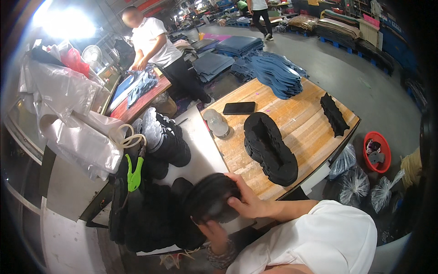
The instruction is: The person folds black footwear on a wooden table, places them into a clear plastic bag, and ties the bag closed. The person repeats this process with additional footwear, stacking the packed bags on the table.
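Observation:
A black shoe sole (207,194), smeared by motion, is held up over the near edge of the white tabletop. My right hand (248,201) grips its right side, thumb on the near face. Below it my left hand (214,232) closes on the lower edge, its fingertips partly hidden. Close by on the left lie several dark soles (146,214) in a heap. A thick black sole (269,148) with a hollow top rests on the wooden board (315,132) to the right. Farther right is a narrow black piece with a jagged edge (334,115).
A green-handled air gun (134,173) with a coiled hose hangs over the heap. A phone (239,108), clear jars (216,123) and stacked blue sheets (273,73) sit toward the back. A person (155,45) works at the far-left table. A red basket (377,152) stands right.

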Available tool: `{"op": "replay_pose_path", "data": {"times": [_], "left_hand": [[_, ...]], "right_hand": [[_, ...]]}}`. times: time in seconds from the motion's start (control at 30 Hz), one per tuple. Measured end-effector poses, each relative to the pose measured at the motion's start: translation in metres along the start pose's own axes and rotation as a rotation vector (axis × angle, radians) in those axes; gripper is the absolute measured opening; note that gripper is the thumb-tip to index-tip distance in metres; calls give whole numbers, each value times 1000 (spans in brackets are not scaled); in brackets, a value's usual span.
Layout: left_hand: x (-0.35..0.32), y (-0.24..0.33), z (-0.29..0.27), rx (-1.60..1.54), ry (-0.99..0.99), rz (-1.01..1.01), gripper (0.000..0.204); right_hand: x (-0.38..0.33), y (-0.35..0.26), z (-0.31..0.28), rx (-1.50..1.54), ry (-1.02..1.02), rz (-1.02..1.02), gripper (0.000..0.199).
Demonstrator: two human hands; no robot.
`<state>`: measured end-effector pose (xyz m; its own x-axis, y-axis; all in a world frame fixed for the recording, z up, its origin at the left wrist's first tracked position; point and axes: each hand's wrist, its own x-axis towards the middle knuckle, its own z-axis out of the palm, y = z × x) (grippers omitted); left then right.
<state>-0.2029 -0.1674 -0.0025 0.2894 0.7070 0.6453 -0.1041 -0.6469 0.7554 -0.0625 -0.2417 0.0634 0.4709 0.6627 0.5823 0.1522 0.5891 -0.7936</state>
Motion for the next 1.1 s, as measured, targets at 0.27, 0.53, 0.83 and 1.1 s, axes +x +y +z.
{"op": "replay_pose_path", "data": {"times": [0.27,0.53,0.83,1.1], "left_hand": [[-4,1,11,-129,166,-31,59],[-18,-12,-5,84,197,23,70],[-30,-11,-19,1,199,12,73],[-34,-2,-55,44,-114,-397,71]], "right_hand": [[-4,-9,-3,88,-150,87,47],[-9,-9,4,-25,-142,-9,47],[-17,-16,16,-72,-25,-147,34],[-6,-26,15,-178,-81,19,27]]}}
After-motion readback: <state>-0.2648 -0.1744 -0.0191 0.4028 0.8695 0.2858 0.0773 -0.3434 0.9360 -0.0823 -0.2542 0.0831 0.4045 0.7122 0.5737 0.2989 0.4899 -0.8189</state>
